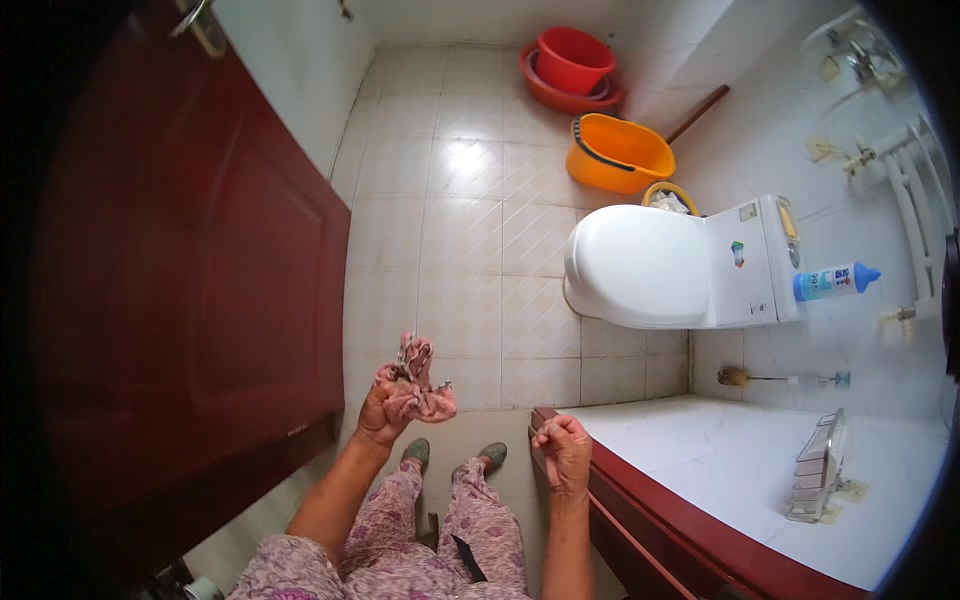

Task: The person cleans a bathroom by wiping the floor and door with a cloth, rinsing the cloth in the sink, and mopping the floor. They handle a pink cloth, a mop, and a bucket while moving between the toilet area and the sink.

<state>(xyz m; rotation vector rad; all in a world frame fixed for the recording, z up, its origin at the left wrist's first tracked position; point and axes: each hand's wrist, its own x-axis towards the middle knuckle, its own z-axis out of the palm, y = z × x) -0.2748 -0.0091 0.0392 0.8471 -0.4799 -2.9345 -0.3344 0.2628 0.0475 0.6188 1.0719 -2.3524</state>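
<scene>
My left hand grips a crumpled pink cloth, which bunches up above the fingers over the doorway floor. To the right, my right hand is curled closed beside the dark red door frame, with nothing visible in it; whether it touches the frame I cannot tell. Beyond both hands lies the tiled floor. A white toilet with its lid down stands at the right, and a blue and white bottle is on its tank.
A dark red door stands at the left. Along the far right are an orange bucket, red basins and a small waste bin. A toilet brush and a wire rack hang on the right walls.
</scene>
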